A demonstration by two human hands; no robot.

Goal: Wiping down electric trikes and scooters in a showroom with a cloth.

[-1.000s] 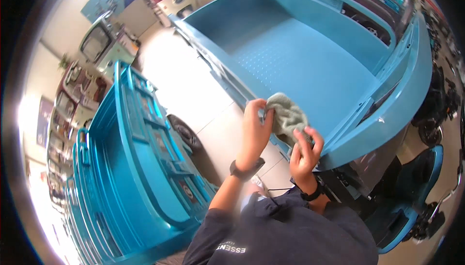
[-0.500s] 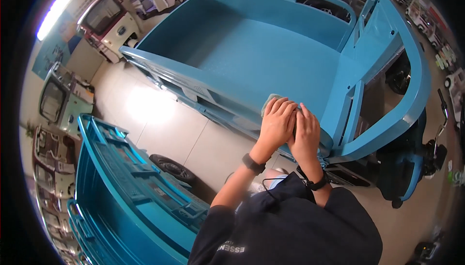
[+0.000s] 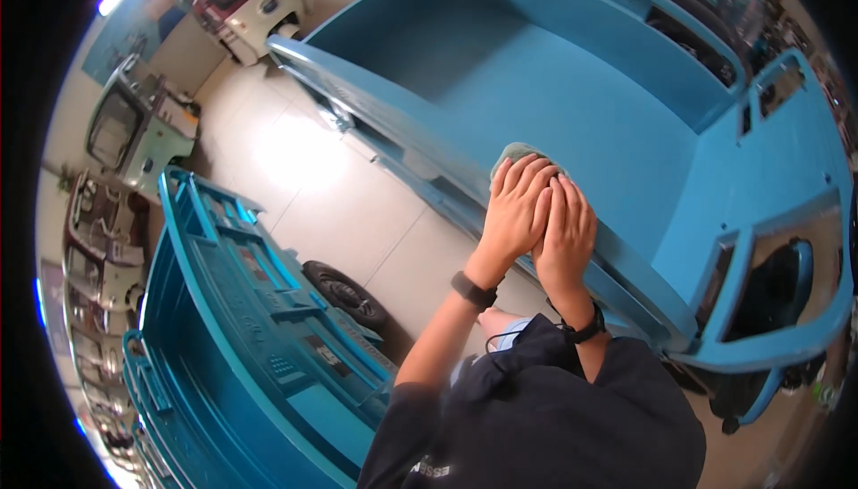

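A folded grey-green cloth (image 3: 516,153) lies over the top edge of the near side panel (image 3: 429,136) of a blue cargo bed. My left hand (image 3: 516,198) presses on it, fingers bent over the rim. Right beside it, my right hand (image 3: 566,225) rests against the left one, its fingers curled over the same edge. Both hands are closed on the cloth, most of which they hide. The bed's floor (image 3: 581,113) is plain blue metal beyond the hands.
A second, teal cargo bed (image 3: 268,346) stands at the lower left, with a black wheel (image 3: 344,292) next to it. Pale floor tiles (image 3: 357,212) run between the two. A blue frame (image 3: 769,221) with openings rises at the right. Small three-wheeled vehicles (image 3: 143,127) line the far left.
My view has turned and moved along the bed, away from the frame at the right. Both hands, still together on the cloth, have slid leftward along the panel's edge.
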